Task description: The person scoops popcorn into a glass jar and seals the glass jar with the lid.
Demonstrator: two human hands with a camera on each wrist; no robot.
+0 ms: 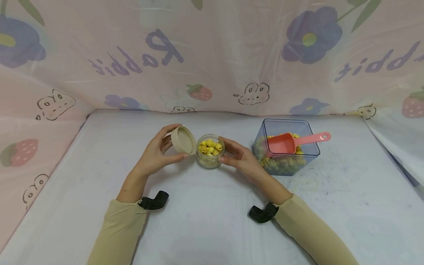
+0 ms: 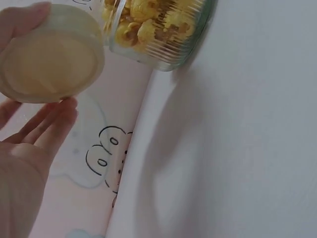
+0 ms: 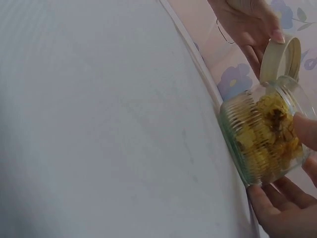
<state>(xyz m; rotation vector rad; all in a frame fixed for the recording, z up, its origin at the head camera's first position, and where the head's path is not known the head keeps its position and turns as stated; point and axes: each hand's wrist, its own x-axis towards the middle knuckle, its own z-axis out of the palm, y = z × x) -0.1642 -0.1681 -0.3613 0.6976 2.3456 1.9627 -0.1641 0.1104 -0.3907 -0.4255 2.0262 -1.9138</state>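
Note:
A small clear glass jar (image 1: 208, 162) with a ribbed lower wall stands on the white table, filled with yellow popcorn (image 1: 210, 147). My right hand (image 1: 241, 159) holds the jar from its right side, thumb near the rim and fingers around the far side. In my left hand (image 1: 155, 154) is a round cream lid (image 1: 183, 140), gripped between thumb and fingers. The lid is tilted on its side, its hollow underside turned toward the jar, its edge right beside the jar's rim. In the left wrist view the lid's flat outer face (image 2: 49, 67) shows.
To the right stands a clear bluish square container (image 1: 281, 165) of popcorn, with a pink scoop (image 1: 285, 143) lying in its top and its handle reaching past the rim. A printed pink curtain (image 1: 212, 55) hangs along the table's back edge. Each wrist carries a black device.

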